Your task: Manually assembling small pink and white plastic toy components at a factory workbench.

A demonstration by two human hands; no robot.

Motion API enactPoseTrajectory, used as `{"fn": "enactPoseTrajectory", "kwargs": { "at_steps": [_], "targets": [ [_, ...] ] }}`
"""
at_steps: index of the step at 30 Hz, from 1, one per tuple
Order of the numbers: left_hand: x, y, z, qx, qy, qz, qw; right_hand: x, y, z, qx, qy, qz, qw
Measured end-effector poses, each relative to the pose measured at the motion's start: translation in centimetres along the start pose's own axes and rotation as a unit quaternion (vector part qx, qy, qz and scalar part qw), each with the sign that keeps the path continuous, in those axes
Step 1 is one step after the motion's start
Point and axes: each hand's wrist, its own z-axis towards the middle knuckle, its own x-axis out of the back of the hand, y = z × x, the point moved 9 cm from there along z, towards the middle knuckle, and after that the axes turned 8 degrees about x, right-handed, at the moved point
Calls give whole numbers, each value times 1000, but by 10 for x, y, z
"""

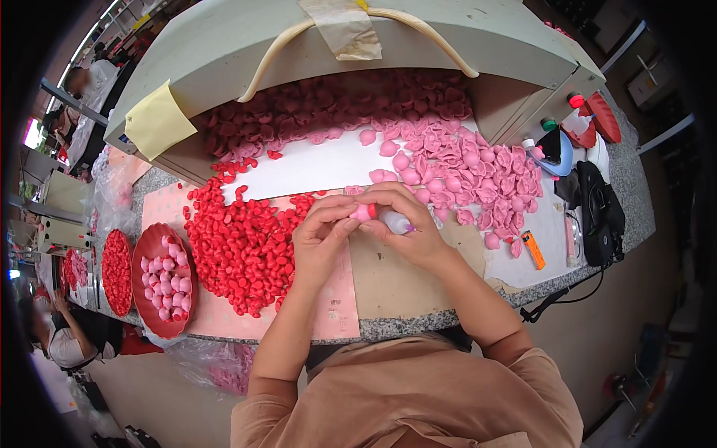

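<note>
Above the front part of the table, my left hand (320,233) is closed, its fingertips pinching a small pink rounded piece (361,213). A red piece (372,211) sits against that pink piece, at the fingertips of my right hand (418,233). The right hand is also closed around a small whitish squeeze bottle (394,221) with a purple tip, held in the palm. Both hands meet over the brown sheet (418,291). Left of my hands lies a heap of shiny red curved pieces (243,254); to the right and beyond spreads a heap of pink shell-like pieces (463,168).
A red scalloped dish (153,317) of pink-and-red pieces stands at left, beside a dish of red pieces (117,272). A grey hood (246,45) arches over the back. An orange lighter (533,251), black bag (600,209) and blue container (562,160) lie right. Other people sit far left.
</note>
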Motion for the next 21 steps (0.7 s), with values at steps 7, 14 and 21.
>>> {"fn": "enactPoseTrajectory", "kwargs": {
  "at_steps": [7, 14, 21],
  "targets": [
    [-1, -5, 0, -14, -6, -11, 1000, 1, -11, 0, 24, 20, -65, 997],
    [-4, -14, 2, 81, 35, -66, 994, 0, 4, -10, -4, 109, -40, 993],
    [15, -29, 2, 151, 57, -79, 984, -14, 34, -14, -219, 97, 271, 933]
  ]
}}
